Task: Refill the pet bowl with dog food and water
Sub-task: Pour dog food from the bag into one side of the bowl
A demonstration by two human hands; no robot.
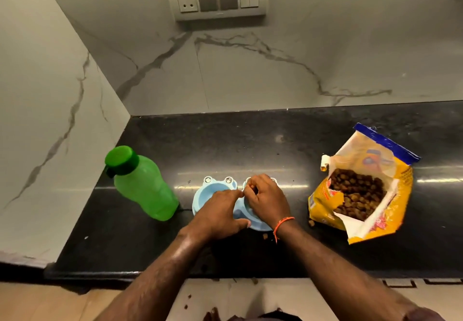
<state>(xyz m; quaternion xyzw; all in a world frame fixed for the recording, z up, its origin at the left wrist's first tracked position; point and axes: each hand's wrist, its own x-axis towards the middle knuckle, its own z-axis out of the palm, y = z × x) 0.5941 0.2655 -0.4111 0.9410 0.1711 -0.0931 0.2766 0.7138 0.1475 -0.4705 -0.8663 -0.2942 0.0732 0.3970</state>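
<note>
Here, at the far left of the black desk [250, 145], the green water bottle [142, 185] stands capped, waiting for the water step. Next comes the pale blue double pet bowl [213, 190], near the front edge. The left hand [220, 218] lies over its left cup, fingers relaxed, likely steadying it. The right hand [265, 200] hovers over the right cup, fingers curled around what seems to be kibble, though little shows. Further right lies the torn-open dog food bag [360, 195], mouth towards the person for easy reach. Stray kibble [312, 223] lies beside it.
</note>
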